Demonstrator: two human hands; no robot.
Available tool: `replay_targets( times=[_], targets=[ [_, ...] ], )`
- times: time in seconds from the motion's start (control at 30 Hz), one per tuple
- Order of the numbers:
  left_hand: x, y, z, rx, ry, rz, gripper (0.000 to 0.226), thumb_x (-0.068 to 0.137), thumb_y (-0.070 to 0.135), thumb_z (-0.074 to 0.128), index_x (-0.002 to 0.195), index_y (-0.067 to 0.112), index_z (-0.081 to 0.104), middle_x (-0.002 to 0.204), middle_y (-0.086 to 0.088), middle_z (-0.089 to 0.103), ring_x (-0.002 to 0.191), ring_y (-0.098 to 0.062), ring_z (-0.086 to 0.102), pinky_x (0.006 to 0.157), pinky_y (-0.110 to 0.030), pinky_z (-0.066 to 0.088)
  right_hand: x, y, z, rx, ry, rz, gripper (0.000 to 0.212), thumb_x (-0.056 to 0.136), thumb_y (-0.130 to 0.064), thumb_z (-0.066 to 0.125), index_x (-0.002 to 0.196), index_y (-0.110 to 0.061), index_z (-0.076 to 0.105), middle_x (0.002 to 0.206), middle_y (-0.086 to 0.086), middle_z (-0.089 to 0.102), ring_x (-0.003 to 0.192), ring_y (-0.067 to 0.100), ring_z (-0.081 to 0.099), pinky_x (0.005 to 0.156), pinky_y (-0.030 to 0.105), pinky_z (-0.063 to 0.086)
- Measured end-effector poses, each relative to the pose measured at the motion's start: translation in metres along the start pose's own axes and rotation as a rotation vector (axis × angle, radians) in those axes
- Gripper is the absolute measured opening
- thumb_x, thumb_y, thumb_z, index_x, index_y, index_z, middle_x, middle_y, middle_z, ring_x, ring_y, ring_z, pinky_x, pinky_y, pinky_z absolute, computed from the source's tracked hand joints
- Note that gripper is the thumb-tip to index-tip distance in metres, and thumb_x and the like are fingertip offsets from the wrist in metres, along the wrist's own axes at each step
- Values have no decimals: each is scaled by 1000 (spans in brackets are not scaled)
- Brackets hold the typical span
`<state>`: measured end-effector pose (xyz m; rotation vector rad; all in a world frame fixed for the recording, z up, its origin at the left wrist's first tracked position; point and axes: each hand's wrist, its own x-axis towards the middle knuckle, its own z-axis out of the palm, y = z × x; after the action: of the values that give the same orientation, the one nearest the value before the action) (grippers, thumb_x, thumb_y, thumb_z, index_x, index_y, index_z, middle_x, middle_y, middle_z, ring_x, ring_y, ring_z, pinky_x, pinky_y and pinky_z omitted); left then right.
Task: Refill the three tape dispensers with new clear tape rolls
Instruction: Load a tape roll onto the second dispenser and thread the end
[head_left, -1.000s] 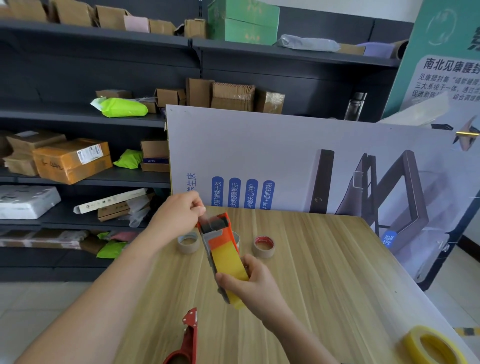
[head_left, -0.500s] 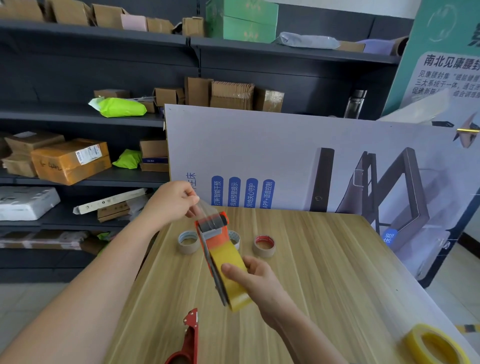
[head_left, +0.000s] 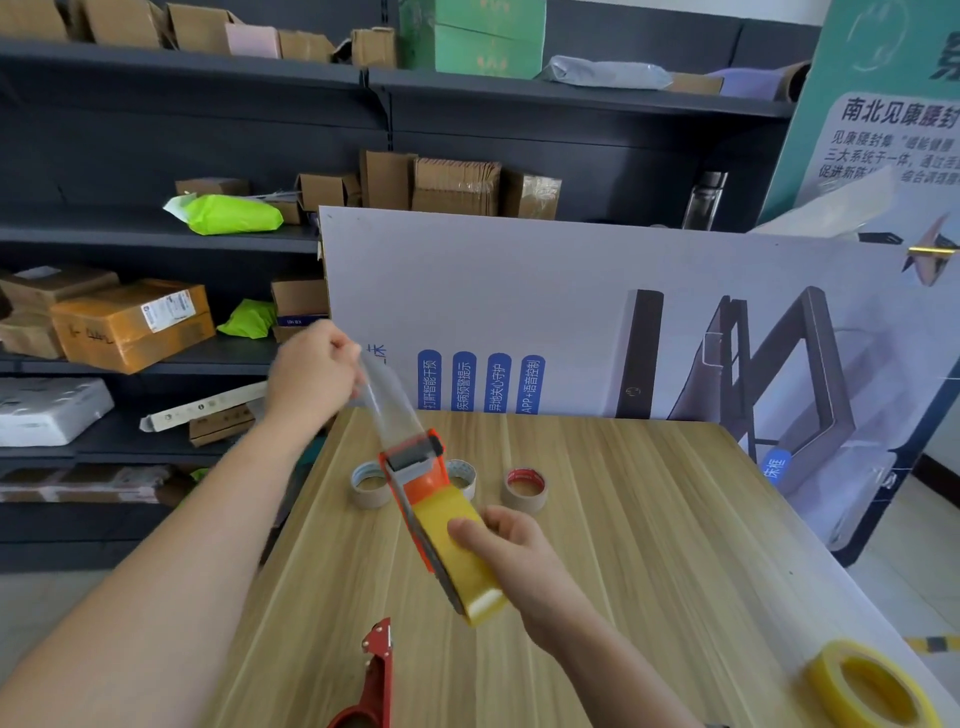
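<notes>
Farther up now, left hand (head_left: 311, 374) pinches the clear tape strip (head_left: 388, 402). Right hand (head_left: 511, 561) grips the orange dispenser (head_left: 423, 480), loaded with a yellowish roll (head_left: 480, 597).

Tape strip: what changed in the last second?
Left hand, pinching the tape strip, pulled it up and left, away from the orange dispenser; the strip is now longer. Right hand kept its grip on the dispenser. Cores, red dispenser and spare roll stayed.

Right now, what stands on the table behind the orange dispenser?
Three small tape rolls: a left roll, a red-lined roll at right, and a middle roll mostly hidden by the orange dispenser.
</notes>
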<state>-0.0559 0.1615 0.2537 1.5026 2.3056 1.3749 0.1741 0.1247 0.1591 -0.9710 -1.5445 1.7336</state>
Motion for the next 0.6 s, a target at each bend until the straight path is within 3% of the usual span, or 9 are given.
replay_targets(
  times=[0.17, 0.23, 0.3, 0.33, 0.47, 0.53, 0.6],
  targets=[
    [13, -1, -7, 13, -93, 19, 14, 94, 17, 50, 81, 18, 57, 68, 2, 70, 61, -16, 68, 65, -33, 53, -4, 12, 8, 21, 20, 42, 20, 76, -28, 60, 84, -10, 63, 58, -10, 67, 53, 2, 65, 48, 11, 45],
    [12, 0, -4, 5, -104, 31, 15, 95, 17, 50, 81, 18, 56, 69, 0, 70, 61, -17, 68, 63, -32, 52, -2, 10, 10, 34, 67, 69, 38, 84, -42, 64, 83, -4, 64, 61, -7, 69, 56, 4, 65, 55, 13, 47],
    [12, -1, -3, 11, -104, 31, 14, 95, 17, 50, 82, 17, 57, 70, 0, 70, 61, -16, 67, 63, -32, 52, -1, 10, 10, -13, 112, 48, 65, 80, -60, 63, 90, 5, 64, 73, 3, 66, 67, 15, 61, 67, 26, 46],
    [13, -3, -4, 16, -87, 22, 14, 95, 17, 50, 83, 17, 57, 70, 1, 70, 61, -15, 67, 63, -32, 51, -2, 10, 11, -26, 126, 29, 67, 78, -60, 64, 91, 6, 63, 75, 7, 63, 70, 17, 59, 69, 31, 45],
    [25, -9, -17, 18, 73, -61, 16, 96, 20, 48, 87, 14, 60, 74, -1, 70, 62, -13, 66, 70, -36, 53, -4, 5, 9, -25, 130, 17, 30, 66, -37, 61, 75, -9, 56, 73, 8, 49, 66, 17, 47, 62, 29, 37],
    [29, -9, -20, 19, 51, -56, 15, 95, 20, 49, 85, 16, 59, 72, 1, 70, 63, -15, 67, 75, -40, 55, -4, 5, 10, -22, 137, 36, 25, 64, -36, 59, 73, -13, 55, 69, 6, 48, 59, 13, 48, 54, 22, 38],
    [28, -6, -18, 34, 20, -35, 16, 95, 20, 49, 83, 17, 58, 69, 3, 70, 62, -16, 67, 75, -39, 55, -4, 10, 12, -9, 150, 65, 33, 67, -44, 64, 72, -11, 61, 65, 4, 60, 57, 8, 56, 56, 20, 45]
  ],
)
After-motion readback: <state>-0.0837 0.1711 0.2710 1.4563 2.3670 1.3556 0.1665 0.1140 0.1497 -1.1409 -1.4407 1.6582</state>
